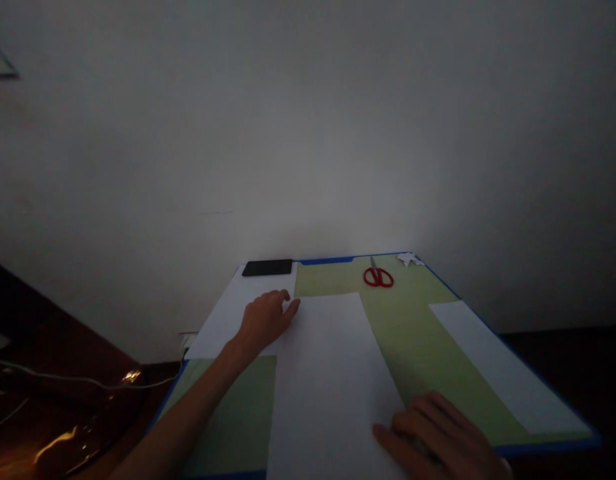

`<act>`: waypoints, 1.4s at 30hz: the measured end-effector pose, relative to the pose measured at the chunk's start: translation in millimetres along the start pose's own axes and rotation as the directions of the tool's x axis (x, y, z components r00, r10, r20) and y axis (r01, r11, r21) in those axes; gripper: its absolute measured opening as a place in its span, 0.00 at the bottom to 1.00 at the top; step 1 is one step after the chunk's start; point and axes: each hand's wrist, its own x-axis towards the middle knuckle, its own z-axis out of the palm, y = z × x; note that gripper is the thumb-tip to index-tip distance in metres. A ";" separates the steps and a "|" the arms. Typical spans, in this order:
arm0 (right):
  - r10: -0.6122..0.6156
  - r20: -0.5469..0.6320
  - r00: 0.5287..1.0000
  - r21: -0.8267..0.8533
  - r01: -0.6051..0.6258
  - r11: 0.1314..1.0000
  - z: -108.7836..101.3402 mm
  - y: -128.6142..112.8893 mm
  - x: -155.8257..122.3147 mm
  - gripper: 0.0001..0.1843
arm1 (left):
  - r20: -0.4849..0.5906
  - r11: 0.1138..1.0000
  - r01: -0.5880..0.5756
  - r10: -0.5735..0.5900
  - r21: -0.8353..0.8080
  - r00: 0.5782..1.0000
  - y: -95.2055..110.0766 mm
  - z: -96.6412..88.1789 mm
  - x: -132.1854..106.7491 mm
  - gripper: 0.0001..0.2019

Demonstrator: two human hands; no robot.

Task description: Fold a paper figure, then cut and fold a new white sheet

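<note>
A long white sheet of paper (333,373) lies lengthwise on the green, blue-edged table top, its near end running out of view. At the sheet's far left corner is my left hand (268,319), the thumb resting by the corner and the index finger bent, with a gap between them. My right hand (438,437) is low over the sheet's right edge near me, slightly blurred. Its thumb reaches over the paper, apart from the bent fingers. Under and beyond my left hand lies another white sheet (221,327).
A black phone (268,267) lies at the far left of the table. Red-handled scissors (377,275) and white paper cut-outs (409,259) are at the far right. A white paper strip (508,367) lies along the right edge. A white cable (98,384) hangs left; a wall (333,133) stands behind.
</note>
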 end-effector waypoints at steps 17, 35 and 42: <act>0.431 0.423 0.797 0.031 -0.488 0.872 55.7 95.9 72.4 0.21 | -0.080 0.950 -0.276 0.266 -0.145 0.961 19.2 27.3 22.6 0.11; 0.618 0.443 0.649 0.605 -0.725 0.329 117.7 160.7 90.0 0.17 | -0.116 0.940 -0.208 0.183 -0.271 0.976 6.0 31.2 17.6 0.18; 0.660 0.351 0.664 0.717 -0.644 0.267 116.1 151.8 94.5 0.17 | -0.144 0.754 -0.199 0.139 -0.626 0.980 -5.7 33.7 30.5 0.10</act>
